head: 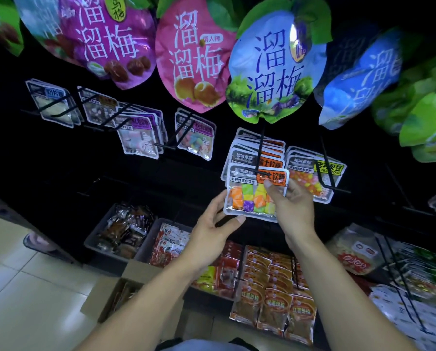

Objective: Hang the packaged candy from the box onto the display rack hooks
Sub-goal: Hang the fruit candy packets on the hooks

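A clear candy packet (247, 196) with an orange label and coloured cubes sits at the front tip of a black rack hook (261, 148), in front of several identical packets (252, 153). My left hand (211, 231) holds its lower left corner between thumb and fingers. My right hand (291, 206) pinches its upper right part, thumb on the front. An open cardboard box (121, 295) stands on the floor at lower left, with packets inside.
Large plum bags (275, 69) hang overhead. Neighbouring hooks carry yellow-pink candy packets (313, 178) to the right and other packets (195, 138) to the left. Grey bins (120, 231) and rows of red snack packs (275, 295) fill the lower shelf. Tiled floor lies at left.
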